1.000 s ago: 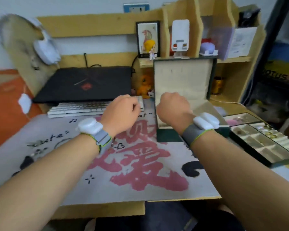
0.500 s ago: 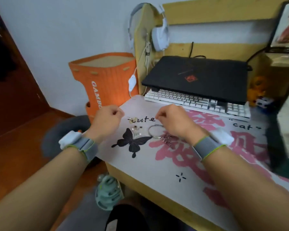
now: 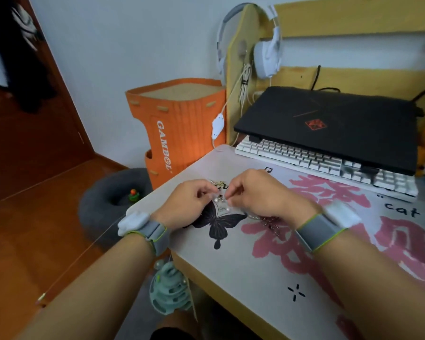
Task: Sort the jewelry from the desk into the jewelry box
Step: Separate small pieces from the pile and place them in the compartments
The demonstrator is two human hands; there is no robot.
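My left hand (image 3: 190, 204) and right hand (image 3: 255, 195) meet over small pearl earrings (image 3: 220, 201) on the desk mat (image 3: 255, 261), fingertips curled, apparently pinching. I should lift each piece separately, avoiding the chain (image 3: 271, 223) tangling near my right wrist.

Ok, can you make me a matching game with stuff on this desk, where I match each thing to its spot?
Things:
1. headphones
2. laptop
3. keyboard
4. small jewelry pieces

Places:
A. between the two hands' fingertips, near the black butterfly print
B. hanging on the wooden board at the back of the desk
C. closed, resting on the keyboard's back edge
D. partly under the laptop, at the far edge of the desk mat

Pairs: 1-B, 2-C, 3-D, 4-A
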